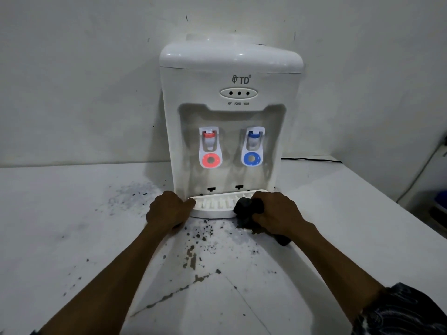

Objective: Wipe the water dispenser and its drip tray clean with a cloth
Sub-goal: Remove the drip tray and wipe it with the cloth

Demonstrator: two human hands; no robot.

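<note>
Water dispenser [229,112] stands upright at the back edge of the worktop [72,213], against the wall. Drip tray [212,205] sits at its foot, below the red tap [210,151] and blue tap [251,151]. I cannot tell whether it is fully seated.

Left hand [167,211] is curled round the tray's left end, thumb on the rim. Right hand [278,213] is closed on a bunched dark cloth [246,209]. The cloth lies on the tray's right end and trails down onto the worktop. Dark stains [193,238] mark the worktop just in front of the tray.

Step, as I judge it: wiping the drip tray, with the left hand steadying it. The next move calls for drawing the cloth leftward across the ribs under light downward pressure. The left hold should be firm enough that the tray does not shift. I would take the body and tap recess after.
</note>
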